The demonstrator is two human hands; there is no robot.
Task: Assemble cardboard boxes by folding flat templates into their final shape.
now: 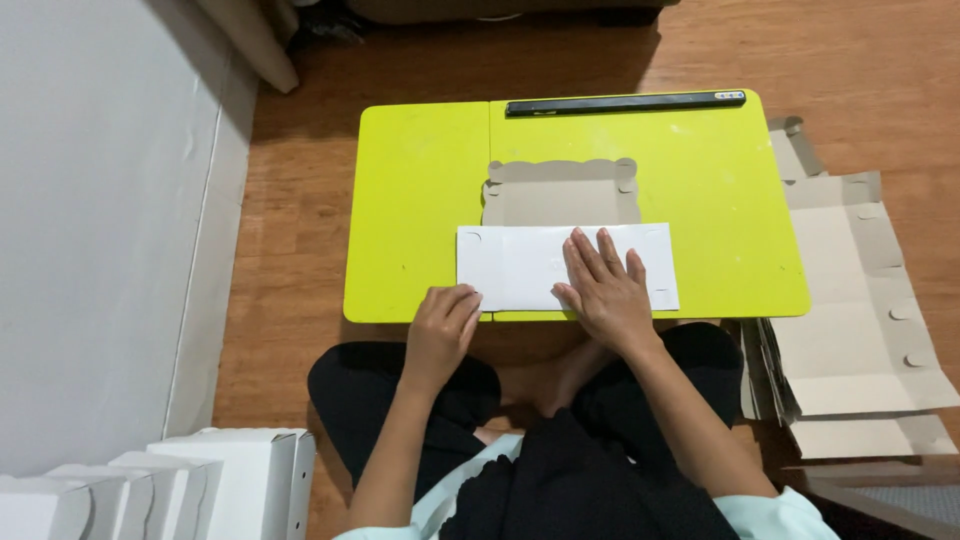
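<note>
Your right-hand fingers (598, 262) spread flat, pressing folded white cardboard sheet (520, 268); nothing gripped. Your left hand (442, 325) curled at sheet's lower left corner, fingertips touching edge; cannot tell if pinching it. Sheet lies near front edge of lime-green low table (420, 190), brown flap (560, 192) showing behind it. Black bar (625, 102) along table's far edge. Stack of flat brown cardboard blanks (860, 320) on floor at your right. Assembled white boxes (200, 485) on floor at your left.
</note>
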